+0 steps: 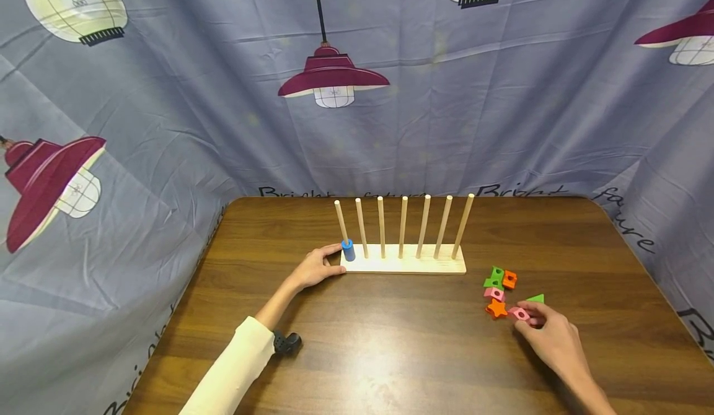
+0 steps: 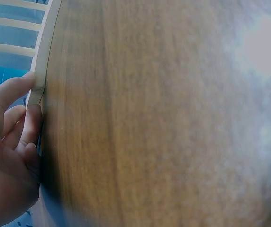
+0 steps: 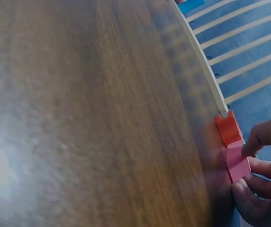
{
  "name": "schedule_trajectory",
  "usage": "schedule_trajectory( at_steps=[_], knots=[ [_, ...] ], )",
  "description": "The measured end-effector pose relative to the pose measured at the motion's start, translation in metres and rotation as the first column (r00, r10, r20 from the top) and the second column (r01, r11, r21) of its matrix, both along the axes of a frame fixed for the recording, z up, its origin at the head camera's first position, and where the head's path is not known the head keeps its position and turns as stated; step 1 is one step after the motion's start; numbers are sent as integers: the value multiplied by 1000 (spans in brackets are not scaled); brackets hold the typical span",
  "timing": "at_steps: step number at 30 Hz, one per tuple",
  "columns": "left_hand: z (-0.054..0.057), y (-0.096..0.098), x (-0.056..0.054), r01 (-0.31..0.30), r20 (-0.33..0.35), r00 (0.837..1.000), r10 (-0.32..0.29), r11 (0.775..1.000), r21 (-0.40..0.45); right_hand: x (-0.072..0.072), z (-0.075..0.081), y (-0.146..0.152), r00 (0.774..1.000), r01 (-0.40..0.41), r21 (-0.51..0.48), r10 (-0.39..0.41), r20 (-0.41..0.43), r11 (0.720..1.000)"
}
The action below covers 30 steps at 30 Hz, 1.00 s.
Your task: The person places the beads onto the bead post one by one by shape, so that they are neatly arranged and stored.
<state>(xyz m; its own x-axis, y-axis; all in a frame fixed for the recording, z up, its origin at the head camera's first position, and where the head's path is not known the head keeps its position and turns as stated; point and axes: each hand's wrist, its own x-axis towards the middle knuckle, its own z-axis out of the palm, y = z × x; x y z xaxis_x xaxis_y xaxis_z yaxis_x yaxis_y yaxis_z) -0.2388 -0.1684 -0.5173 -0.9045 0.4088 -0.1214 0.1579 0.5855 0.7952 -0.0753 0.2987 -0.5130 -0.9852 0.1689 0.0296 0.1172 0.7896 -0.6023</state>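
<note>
Tabletop (image 1: 390,316): brown wood or wood-look sheet with streaked grain, smooth and semi-gloss, throwing back a white glare; backdrop (image 1: 413,148): printed cloth, thin, creased and softly draped, mostly matt. Peg rack (image 1: 404,267): pale, natural-looking wood, smooth and matt, its round pegs (image 1: 403,226) of like finish. Blue cylinder (image 1: 348,253), pink block (image 3: 238,164), orange star (image 1: 496,308) and green pieces (image 1: 496,274): smooth, evenly coloured, wood or plastic uncertain; sleeve (image 1: 234,362): cream matt cloth; wrist device (image 1: 292,342): black, plastic-looking, its band perforated.
</note>
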Motion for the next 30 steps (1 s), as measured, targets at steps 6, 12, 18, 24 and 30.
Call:
schedule_trajectory(
  at_steps=[6, 12, 18, 24, 30],
  knots=[
    [1, 0, 1, -2, -10, 1000, 2, 1000, 3, 3, -2, -1, 1000, -13, 41, 13, -19, 999],
    [2, 0, 1, -7, 4, 1000, 7, 1000, 1, 7, 2, -4, 994, 24, 40, -20, -107, 999],
    [3, 0, 2, -7, -6, 1000, 7, 1000, 6, 7, 26, -15, 973, -13, 11, 15, -232, 1000],
    [3, 1, 2, 7, -6, 1000, -7, 1000, 4, -7, 61, -44, 936, -143, -110, 98, -338, 984],
    [2, 1, 1, 7, 1, 1000, -7, 1000, -1, -32, 90, -81, 893, -300, -215, 195, -405, 929]
  ],
)
